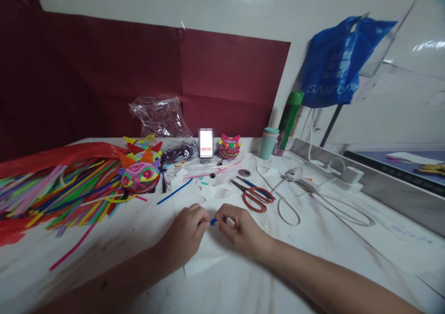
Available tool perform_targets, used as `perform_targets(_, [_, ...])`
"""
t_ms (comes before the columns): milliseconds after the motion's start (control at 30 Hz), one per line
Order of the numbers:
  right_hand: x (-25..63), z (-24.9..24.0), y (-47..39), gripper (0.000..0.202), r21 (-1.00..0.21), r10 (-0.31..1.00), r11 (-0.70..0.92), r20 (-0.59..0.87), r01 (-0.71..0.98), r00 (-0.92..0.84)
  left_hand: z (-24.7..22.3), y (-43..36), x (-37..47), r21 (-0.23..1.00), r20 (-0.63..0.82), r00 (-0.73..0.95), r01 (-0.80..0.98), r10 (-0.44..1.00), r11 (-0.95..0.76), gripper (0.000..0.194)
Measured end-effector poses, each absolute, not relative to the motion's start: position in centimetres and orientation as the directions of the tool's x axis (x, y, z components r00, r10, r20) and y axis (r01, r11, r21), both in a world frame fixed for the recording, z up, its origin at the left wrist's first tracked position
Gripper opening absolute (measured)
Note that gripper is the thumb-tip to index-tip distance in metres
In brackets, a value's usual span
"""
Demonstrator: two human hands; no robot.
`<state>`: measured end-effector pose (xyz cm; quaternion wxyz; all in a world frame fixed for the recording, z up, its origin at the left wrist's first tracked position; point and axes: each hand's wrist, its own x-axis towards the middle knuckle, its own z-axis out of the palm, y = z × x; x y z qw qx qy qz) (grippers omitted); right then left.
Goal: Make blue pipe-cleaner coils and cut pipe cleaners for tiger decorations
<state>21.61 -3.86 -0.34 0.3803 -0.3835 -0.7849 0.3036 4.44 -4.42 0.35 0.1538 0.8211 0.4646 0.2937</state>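
Between my fingertips is a small bent piece of blue pipe cleaner (213,222). My left hand (190,228) pinches it from the left, and my right hand (239,227) pinches its other side. Both hands are just above the white marbled table, over some white paper (208,258). A longer blue pipe cleaner (174,191) lies beyond my left hand. Orange-handled scissors (255,198) rest past my right hand, beside a blue pen-like stick. Two colourful beast heads stand farther back, a large one (141,175) at the left and a pink one (230,147) near the middle.
Many coloured pipe cleaners (69,184) spread over red plastic at the left. A lit phone (206,143) stands at the back, with clear plastic wrap (158,115) beside it. A mint cup (269,143), green spray can (292,119) and white cables (333,207) occupy the right.
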Motion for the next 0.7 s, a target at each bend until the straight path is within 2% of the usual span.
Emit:
perform_targets(200, [21.9, -0.1, -4.1, 0.014, -0.607, 0.715, 0.682, 0.438, 0.407, -0.544, 0.4, -4.7, 4.2, 0.316, 0.333, 0.554, 0.697, 0.763, -0.644, 0.016])
perform_targets(367, [21.7, -0.5, -4.2, 0.014, -0.609, 0.724, 0.674, 0.430, 0.418, -0.540, 0.8, -5.1, 4.1, 0.240, 0.337, 0.604, 0.686, 0.722, -0.687, 0.015])
perform_targets(467, [21.6, -0.7, -4.4, 0.012, -0.673, 0.775, 0.615, 0.419, 0.410, -0.473, 0.6, -5.3, 4.3, 0.282, 0.402, 0.566, 0.671, 0.719, -0.686, 0.015])
perform_targets(600, [21.5, -0.7, -4.4, 0.010, -0.787, 0.833, 0.520, 0.383, 0.330, -0.400, 0.1, -5.5, 4.8, 0.454, 0.482, 0.407, 0.641, 0.776, -0.618, 0.016])
perform_targets(700, [21.4, -0.5, -4.5, 0.014, -0.797, 0.842, 0.511, 0.389, 0.321, -0.374, 0.0, -5.6, 5.0, 0.532, 0.498, 0.338, 0.608, 0.798, -0.589, 0.015])
